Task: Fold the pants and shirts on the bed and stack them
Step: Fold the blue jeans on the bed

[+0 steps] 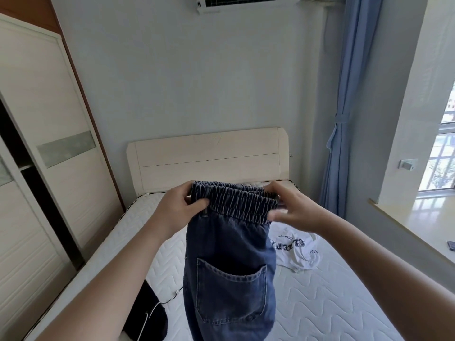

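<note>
Bedroom, bare quilted mattress (320, 303); both arms out, left hand (179, 207) & right hand (293, 210) fingers pinching denim pants (229, 267) waistband, white shirt (295, 249) far right.

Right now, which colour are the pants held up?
Faded blue denim pants, seen best in the head view.

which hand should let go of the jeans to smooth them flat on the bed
Right, probably. The left hand clamps the jeans firmly at the waistband, while the right hand only pinches its end and looks blurred.
</note>
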Available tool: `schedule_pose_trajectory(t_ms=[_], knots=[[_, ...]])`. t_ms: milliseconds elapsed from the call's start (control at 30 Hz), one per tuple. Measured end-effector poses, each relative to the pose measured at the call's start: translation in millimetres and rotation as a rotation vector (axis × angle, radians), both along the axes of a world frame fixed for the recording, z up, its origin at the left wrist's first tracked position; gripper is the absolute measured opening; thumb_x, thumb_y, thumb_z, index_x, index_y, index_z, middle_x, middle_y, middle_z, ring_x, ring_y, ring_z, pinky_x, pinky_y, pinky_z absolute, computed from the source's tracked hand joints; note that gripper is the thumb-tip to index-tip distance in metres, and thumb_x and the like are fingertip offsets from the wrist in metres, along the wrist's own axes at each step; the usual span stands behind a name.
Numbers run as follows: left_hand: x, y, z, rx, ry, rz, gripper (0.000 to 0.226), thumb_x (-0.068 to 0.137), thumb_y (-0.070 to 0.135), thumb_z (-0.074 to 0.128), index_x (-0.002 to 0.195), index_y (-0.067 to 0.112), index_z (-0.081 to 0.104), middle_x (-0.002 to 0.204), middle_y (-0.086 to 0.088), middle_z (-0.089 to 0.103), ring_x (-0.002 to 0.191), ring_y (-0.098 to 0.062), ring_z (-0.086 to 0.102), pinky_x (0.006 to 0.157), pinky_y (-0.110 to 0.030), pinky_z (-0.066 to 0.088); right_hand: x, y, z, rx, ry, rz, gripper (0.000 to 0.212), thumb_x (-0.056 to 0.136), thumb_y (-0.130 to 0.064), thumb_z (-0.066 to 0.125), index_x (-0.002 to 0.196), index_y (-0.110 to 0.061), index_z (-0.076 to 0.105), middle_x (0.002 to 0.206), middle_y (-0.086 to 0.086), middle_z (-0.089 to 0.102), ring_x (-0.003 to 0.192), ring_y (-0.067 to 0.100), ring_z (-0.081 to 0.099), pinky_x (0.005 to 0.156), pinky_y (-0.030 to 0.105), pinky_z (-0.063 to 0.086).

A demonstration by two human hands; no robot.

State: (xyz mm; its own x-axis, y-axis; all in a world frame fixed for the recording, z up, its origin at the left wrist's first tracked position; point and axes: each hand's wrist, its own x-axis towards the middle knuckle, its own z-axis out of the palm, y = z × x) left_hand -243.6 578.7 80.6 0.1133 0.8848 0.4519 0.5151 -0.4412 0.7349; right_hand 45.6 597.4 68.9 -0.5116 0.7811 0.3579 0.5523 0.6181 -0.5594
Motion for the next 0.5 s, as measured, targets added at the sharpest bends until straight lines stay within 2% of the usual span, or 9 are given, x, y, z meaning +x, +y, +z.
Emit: schedule_pose_trajectory(t_ms=[67, 167, 233, 300, 367, 433, 500], knots=[[0.7, -1.1, 0.2, -0.027, -0.041, -0.043, 0.022, 0.088, 0.013, 0.069, 0.095, 0.034, 0.068, 0.093, 0.008, 0.074, 0.081, -0.007, 0.070, 0.068, -0.008, 0.048, -1.5, 0.1, -4.9, -0.011, 0.060, -0.040, 0.052, 0.070, -0.063, 0.067, 0.104, -0.030, 0.047, 0.098, -0.007, 0.061, 0.087, 0.010, 0.062, 0.082, 0.026, 0.053], [-0.5, -2.4, 3.4, -0.085, -0.029, -0.112, 0.024, 0.089, 0.015, 0.070, 0.100, 0.036, 0.067, 0.100, 0.009, 0.073, 0.093, -0.006, 0.068, 0.077, -0.012, 0.048, -5.5, 2.5, -8.9, 0.115, 0.206, -0.142, 0.036, 0.075, -0.050, 0.076, 0.092, -0.040, 0.045, 0.082, -0.010, 0.060, 0.066, 0.001, 0.053, 0.063, 0.014, 0.044], [-3.5, -2.9, 12.1, -0.130, 0.046, -0.138, 0.029, 0.087, 0.017, 0.072, 0.105, 0.039, 0.063, 0.104, 0.012, 0.071, 0.098, -0.003, 0.067, 0.084, -0.019, 0.048, -7.3, 2.8, -9.1, 0.132, 0.294, -0.146, 0.035, 0.078, -0.039, 0.079, 0.090, -0.040, 0.046, 0.081, -0.015, 0.063, 0.066, 0.000, 0.056, 0.062, 0.011, 0.044], [-7.6, -3.8, 28.0, -0.199, 0.226, -0.115, 0.046, 0.082, 0.029, 0.078, 0.114, 0.051, 0.053, 0.113, 0.018, 0.067, 0.101, -0.003, 0.064, 0.090, -0.028, 0.050, -10.0, 2.3, -7.8, 0.155, 0.339, -0.153, 0.035, 0.078, -0.034, 0.080, 0.091, -0.036, 0.048, 0.080, -0.018, 0.064, 0.069, 0.000, 0.058, 0.064, 0.010, 0.045], [-9.3, -5.5, 47.0, -0.237, 0.549, -0.035, 0.072, 0.073, 0.045, 0.082, 0.126, 0.061, 0.035, 0.129, 0.023, 0.051, 0.110, -0.005, 0.054, 0.092, -0.031, 0.044, -14.3, 0.9, -5.4, 0.203, 0.344, -0.160, 0.034, 0.077, -0.031, 0.081, 0.094, -0.030, 0.051, 0.076, -0.014, 0.063, 0.069, -0.001, 0.056, 0.065, 0.010, 0.044], [0.4, -6.1, 62.1, -0.161, 0.791, -0.009, 0.093, 0.064, 0.058, 0.082, 0.137, 0.056, 0.024, 0.135, 0.022, 0.040, 0.118, -0.004, 0.043, 0.096, -0.027, 0.037, -18.1, -0.7, -2.4, 0.250, 0.337, -0.163, 0.035, 0.077, -0.030, 0.082, 0.096, -0.026, 0.052, 0.078, -0.013, 0.062, 0.071, -0.002, 0.055, 0.065, 0.010, 0.042], [22.8, -5.3, 69.2, -0.071, 0.903, -0.024, 0.106, 0.059, 0.065, 0.080, 0.145, 0.046, 0.020, 0.146, 0.019, 0.038, 0.128, -0.007, 0.042, 0.101, -0.026, 0.035, -21.9, -3.4, -0.1, 0.268, 0.343, -0.150, 0.038, 0.077, -0.027, 0.082, 0.098, -0.028, 0.050, 0.080, -0.012, 0.062, 0.073, 0.001, 0.055, 0.065, 0.010, 0.041]])
